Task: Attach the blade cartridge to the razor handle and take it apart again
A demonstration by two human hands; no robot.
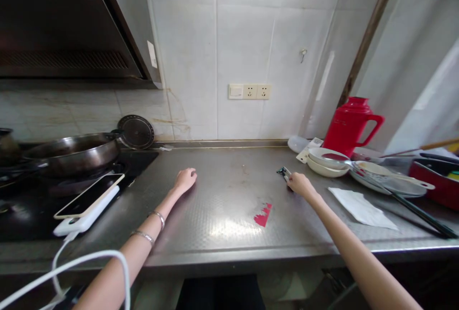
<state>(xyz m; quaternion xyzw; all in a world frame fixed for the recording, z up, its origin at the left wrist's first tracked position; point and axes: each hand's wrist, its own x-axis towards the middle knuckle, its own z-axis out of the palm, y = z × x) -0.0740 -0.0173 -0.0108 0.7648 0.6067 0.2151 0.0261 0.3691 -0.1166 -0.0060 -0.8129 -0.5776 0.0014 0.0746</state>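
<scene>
My left hand rests on the steel countertop, its fingers curled in and nothing visible in them. Two silver bracelets circle that wrist. Further right, my right hand is closed on a small metal tool with a dark head, which looks like a peeler; its handle is mostly hidden by the fingers. The head points away to the upper left, close to the counter surface. Between the hands and nearer the front edge, a torn red patch lies flat on the steel.
To the left, a steel pan stands on the stove, near a phone on a white power bank with a cable. On the right are stacked white bowls, a red thermos, a white napkin and a plate with utensils.
</scene>
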